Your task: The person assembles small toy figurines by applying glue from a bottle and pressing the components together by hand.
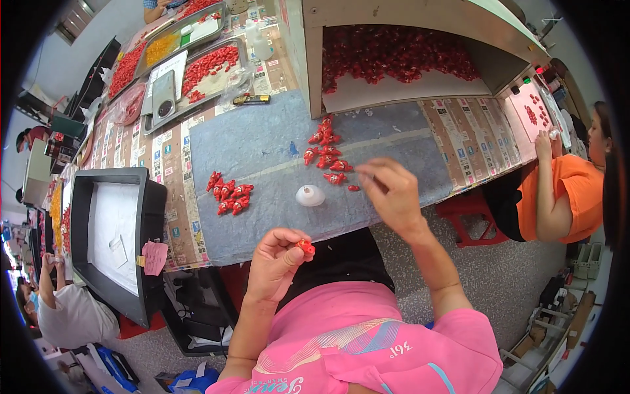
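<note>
My left hand (274, 258), just off the table's front edge, pinches a small red plastic piece (306, 247) between thumb and fingers. Over the blue-grey mat (275, 217), my right hand (394, 195) hovers with its fingers slightly apart and nothing visible in them. Beside its fingertips lies a tiny red part (354, 188). A row of small red figures (326, 151) runs back from there toward the shelf box. Another cluster of red figures (230, 194) rests on the mat's left. Between the groups stands a white cone-shaped container (310, 195) with a narrow tip.
An open-fronted wooden box (315, 65) holds a heap of red pieces (400, 56). At left are a black bin (152, 203) and metal trays (239, 46) of red and yellow parts, with a phone (164, 93) among them. A person in orange (564, 197) sits at right.
</note>
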Demonstrator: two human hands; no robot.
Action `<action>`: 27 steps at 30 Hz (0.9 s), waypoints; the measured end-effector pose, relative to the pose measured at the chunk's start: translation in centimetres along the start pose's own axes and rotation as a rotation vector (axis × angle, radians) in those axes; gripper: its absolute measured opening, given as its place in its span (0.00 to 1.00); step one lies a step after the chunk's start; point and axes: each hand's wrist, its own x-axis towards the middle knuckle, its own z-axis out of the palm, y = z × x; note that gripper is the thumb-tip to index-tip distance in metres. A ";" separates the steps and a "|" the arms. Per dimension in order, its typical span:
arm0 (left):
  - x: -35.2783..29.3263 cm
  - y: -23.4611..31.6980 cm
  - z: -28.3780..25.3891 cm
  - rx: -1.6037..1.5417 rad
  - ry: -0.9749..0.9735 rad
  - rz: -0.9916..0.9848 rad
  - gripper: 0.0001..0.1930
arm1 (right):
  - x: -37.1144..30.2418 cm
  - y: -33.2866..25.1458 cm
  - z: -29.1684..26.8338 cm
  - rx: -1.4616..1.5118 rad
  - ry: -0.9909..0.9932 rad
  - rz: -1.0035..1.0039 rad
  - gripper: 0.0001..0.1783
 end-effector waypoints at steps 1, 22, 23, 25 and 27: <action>-0.1 0.0 -0.1 0.001 -0.002 0.000 0.09 | 1.3 0.0 -0.5 -0.019 -0.015 0.010 0.08; -1.2 -0.7 0.0 -0.014 0.022 -0.003 0.10 | 16.9 12.1 4.2 -0.591 -0.256 -0.109 0.15; -1.3 -0.7 -0.1 -0.019 0.025 0.000 0.10 | 16.4 11.4 3.6 -0.492 -0.219 -0.098 0.13; -1.1 -0.7 -0.3 -0.018 0.003 -0.006 0.10 | 15.4 10.7 2.4 -0.402 -0.182 -0.088 0.11; -1.0 -0.7 -0.4 -0.020 0.002 -0.013 0.10 | 14.6 10.6 1.8 -0.355 -0.162 -0.094 0.09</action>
